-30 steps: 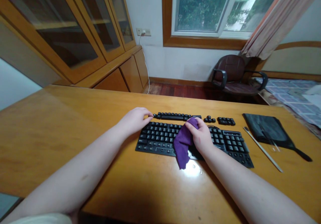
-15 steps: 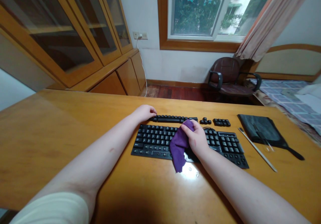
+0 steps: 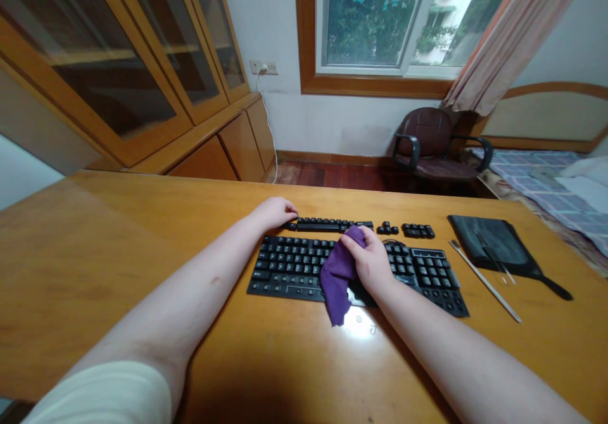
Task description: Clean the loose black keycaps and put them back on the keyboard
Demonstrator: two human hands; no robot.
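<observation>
A pale sleeve [image 3: 109, 392] is nearest, on the left arm, above a wooden desk [image 3: 128, 240]. The loose end of a purple cloth [image 3: 335, 278] hangs past the near edge of a black computer keyboard [image 3: 297, 262]; the cloth's long axis runs near to far, across the keys. The keyboard lies flat in front of the person, its long axis left to right, the right end slightly nearer. Its number pad is at the right, and the rows closest to the person show bare key mounts. The right hand [image 3: 373, 262] is above the keyboard's middle, thumb and fingers closed on the cloth's far end.

Just beyond lies a row of detached keycaps [image 3: 320, 225] with a long space bar, roughly parallel to the keyboard. The left hand [image 3: 275, 212] is at its left end, fingertips drawn narrow; whether they grip a keycap cannot be told. Along the same line, to the right, sit arrow keycaps [image 3: 387, 229] and a small keycap block [image 3: 418, 231].

Right of the keyboard, a slim brush [image 3: 485, 283] slants, dark head far, pale handle toward the near right. Beside it lies a black pouch [image 3: 510, 240], strap pointing near right.

Farther off are a glass-fronted cabinet [image 3: 190, 104], a brown armchair [image 3: 427, 139], a bed [image 3: 532, 164] and a curtained window [image 3: 365, 25].
</observation>
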